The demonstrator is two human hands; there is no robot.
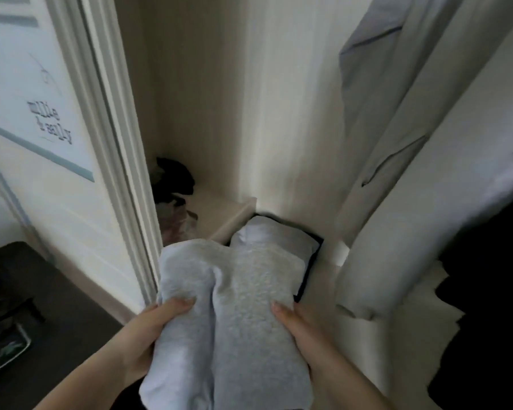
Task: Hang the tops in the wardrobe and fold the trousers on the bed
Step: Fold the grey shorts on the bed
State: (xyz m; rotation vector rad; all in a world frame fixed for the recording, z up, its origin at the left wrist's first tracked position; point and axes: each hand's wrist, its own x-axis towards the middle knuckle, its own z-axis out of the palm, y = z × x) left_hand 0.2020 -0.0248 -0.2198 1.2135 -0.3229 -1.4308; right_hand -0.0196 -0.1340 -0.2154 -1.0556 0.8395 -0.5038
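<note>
A folded light grey garment (234, 306), soft and fleecy like trousers, lies across both my hands in front of the open wardrobe (208, 84). My left hand (157, 324) grips its left edge, thumb on top. My right hand (299, 327) grips its right edge the same way. The far end of the bundle reaches over a dark-edged folded pile (308, 253) low inside the wardrobe. Pale grey and white tops (376, 113) hang at the right.
The white wardrobe door (80, 173) stands open at the left, with lettering on it. A low shelf (219, 208) inside holds dark crumpled clothes (175, 179). A dark garment (486, 291) hangs at the far right. A dark surface (42, 306) lies at the lower left.
</note>
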